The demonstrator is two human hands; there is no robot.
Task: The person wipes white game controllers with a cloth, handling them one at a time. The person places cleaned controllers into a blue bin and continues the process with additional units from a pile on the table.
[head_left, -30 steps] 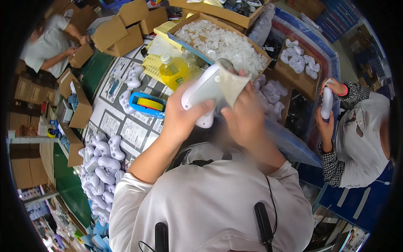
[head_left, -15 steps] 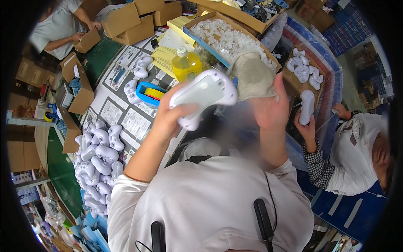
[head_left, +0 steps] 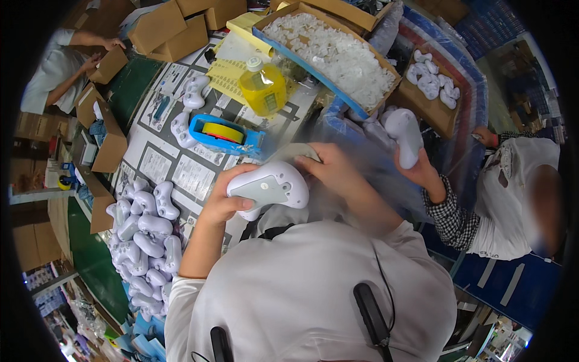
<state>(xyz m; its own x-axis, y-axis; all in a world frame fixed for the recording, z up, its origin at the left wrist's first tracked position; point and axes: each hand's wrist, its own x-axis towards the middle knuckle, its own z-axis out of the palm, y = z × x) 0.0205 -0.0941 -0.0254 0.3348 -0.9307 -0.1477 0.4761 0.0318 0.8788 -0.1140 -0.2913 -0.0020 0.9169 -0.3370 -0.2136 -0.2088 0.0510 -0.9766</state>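
Note:
A white game controller [head_left: 280, 184] is in my left hand [head_left: 224, 198], its back with a grey panel turned up and my thumb lying across it. My right hand [head_left: 330, 169] is closed on a grey cloth [head_left: 291, 152], which is partly hidden and blurred at the controller's far edge. Below my arms is my white shirt. Left of my left forearm lies a heap of white controllers [head_left: 145, 241]. Beyond my hands stand a blue tape dispenser [head_left: 205, 130] with yellow tape and a bottle of yellow liquid [head_left: 262, 90].
Two controllers [head_left: 194, 92] lie on the printed sheets. A carton tray [head_left: 289, 45] of clear plastic pieces is at the back, and a carton [head_left: 434, 117] with white parts at the right. A co-worker's hand [head_left: 425, 172] on the right grips a controller. Another person handles a carton [head_left: 108, 65] far left.
My right hand has come down and left with the cloth, to the controller. My left hand has lowered the controller toward me. The co-worker's controller has moved up and left.

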